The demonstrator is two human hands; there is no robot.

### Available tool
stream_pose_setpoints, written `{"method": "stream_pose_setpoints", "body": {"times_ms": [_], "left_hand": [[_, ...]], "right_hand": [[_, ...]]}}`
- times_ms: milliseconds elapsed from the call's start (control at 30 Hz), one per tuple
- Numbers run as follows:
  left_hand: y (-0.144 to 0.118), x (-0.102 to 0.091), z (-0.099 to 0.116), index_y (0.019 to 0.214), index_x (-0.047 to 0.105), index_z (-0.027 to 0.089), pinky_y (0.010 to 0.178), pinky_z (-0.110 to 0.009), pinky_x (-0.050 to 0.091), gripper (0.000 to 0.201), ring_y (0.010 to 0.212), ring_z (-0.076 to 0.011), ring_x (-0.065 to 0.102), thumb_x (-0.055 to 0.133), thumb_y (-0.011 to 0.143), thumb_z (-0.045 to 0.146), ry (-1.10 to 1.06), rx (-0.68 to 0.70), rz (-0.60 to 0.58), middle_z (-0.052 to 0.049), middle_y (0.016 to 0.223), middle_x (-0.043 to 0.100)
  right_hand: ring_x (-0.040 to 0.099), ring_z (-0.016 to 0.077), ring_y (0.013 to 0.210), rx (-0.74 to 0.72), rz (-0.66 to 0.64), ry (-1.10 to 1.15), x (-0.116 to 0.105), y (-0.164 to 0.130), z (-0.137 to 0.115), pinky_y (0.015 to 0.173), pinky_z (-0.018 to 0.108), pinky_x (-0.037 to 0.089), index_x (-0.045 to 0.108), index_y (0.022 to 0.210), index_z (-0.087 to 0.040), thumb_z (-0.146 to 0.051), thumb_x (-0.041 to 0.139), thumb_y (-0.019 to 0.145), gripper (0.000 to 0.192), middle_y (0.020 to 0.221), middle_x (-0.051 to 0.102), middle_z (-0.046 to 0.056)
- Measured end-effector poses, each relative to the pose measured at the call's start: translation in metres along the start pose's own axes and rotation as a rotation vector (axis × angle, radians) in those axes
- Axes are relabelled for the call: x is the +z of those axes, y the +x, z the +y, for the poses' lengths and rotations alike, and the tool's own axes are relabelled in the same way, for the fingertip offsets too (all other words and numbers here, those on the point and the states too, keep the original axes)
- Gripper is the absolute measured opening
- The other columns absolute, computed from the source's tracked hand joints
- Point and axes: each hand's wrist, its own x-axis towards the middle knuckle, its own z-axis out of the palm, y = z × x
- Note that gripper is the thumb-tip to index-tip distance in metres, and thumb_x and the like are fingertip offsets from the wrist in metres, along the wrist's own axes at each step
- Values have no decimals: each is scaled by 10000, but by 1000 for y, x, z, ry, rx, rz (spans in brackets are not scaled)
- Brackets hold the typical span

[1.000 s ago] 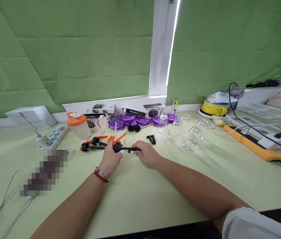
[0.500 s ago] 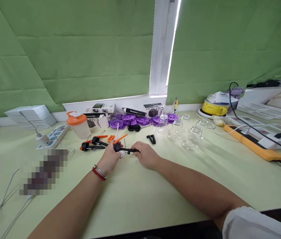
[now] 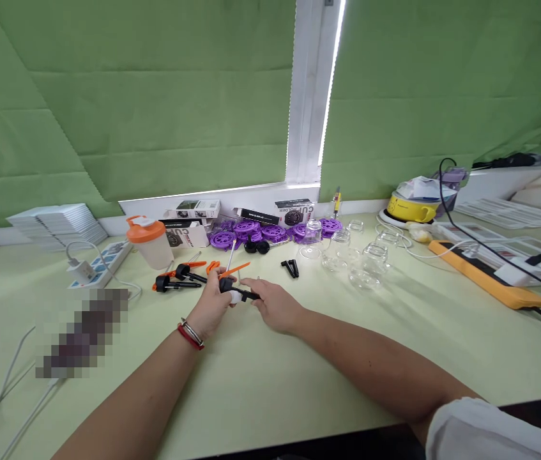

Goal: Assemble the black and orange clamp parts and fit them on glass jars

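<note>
Closed around a black rod-shaped part with a round head (image 3: 225, 285) is my left hand (image 3: 209, 306). An orange strip (image 3: 237, 269) sticks out from this part, and a thin white stick (image 3: 230, 255) rises beside the hand. My right hand (image 3: 277, 306) has its fingers on the rod's other end, with the fingertips partly hidden. Left of my hands lie similar black parts (image 3: 177, 285) with orange strips. Two short black pieces (image 3: 290, 268) rest beyond my right hand.
Purple wheel-like pieces (image 3: 247, 230) and boxes (image 3: 188, 235) line the back. At left stand an orange-lidded shaker cup (image 3: 156, 250) and a white power strip (image 3: 110, 260). Clear glass-like vessels (image 3: 368, 271) are to the right, with an orange power strip (image 3: 490, 276) beyond.
My right hand has shifted slightly left along the rod, and its index finger now reaches farther forward. The rod and the orange strip have turned a little. My left hand keeps its grip.
</note>
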Motion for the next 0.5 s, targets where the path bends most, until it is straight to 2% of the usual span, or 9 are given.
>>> {"method": "stream_pose_setpoints", "body": {"times_ms": [67, 133, 233, 300, 367, 500], "left_hand": [[0, -1, 1, 1031, 350, 244, 490, -218, 393, 532, 584, -74, 478, 551, 565, 86, -81, 13, 17, -3, 959, 483], [1, -1, 1, 981, 340, 240, 469, -217, 386, 438, 546, -71, 478, 563, 618, 139, -139, 12, 45, 12, 906, 480], [2, -1, -1, 912, 354, 220, 486, -238, 413, 251, 566, -99, 510, 535, 750, 283, -150, 33, 82, 18, 817, 483], [2, 0, -2, 910, 373, 214, 533, -263, 445, 205, 630, -125, 537, 483, 813, 359, -128, 94, 90, 8, 808, 491], [1, 2, -3, 956, 405, 212, 601, -288, 467, 211, 699, -136, 546, 441, 848, 390, -60, 184, 90, -7, 863, 503], [-3, 3, -2, 1148, 436, 208, 817, -365, 448, 329, 909, -177, 542, 438, 863, 371, 230, 341, 57, -55, 1039, 528]], "right_hand": [[529, 172, 884, -16, -53, 11, 0, -1, -4, 808, 313, 424, 391, 1325, -270, -51, 446, 808, 563, 1022, 551, 57], [529, 166, 884, -30, -78, 38, -1, -1, -7, 825, 318, 426, 396, 1333, -269, -54, 429, 821, 557, 1019, 549, 58], [525, 168, 917, -24, -56, 132, 0, -1, -11, 850, 332, 427, 435, 1319, -239, -53, 421, 826, 528, 1026, 555, 69], [537, 149, 858, 9, -30, 233, 2, -1, -12, 803, 322, 453, 448, 1313, -241, -53, 420, 825, 524, 1032, 554, 69], [535, 112, 714, 88, -23, 373, 4, 0, -13, 689, 296, 483, 438, 1319, -259, -66, 413, 830, 526, 968, 561, 53], [498, 81, 511, 278, -39, 710, 8, 5, -11, 513, 264, 489, 436, 1294, -233, -120, 430, 828, 480, 677, 503, -24]]}}
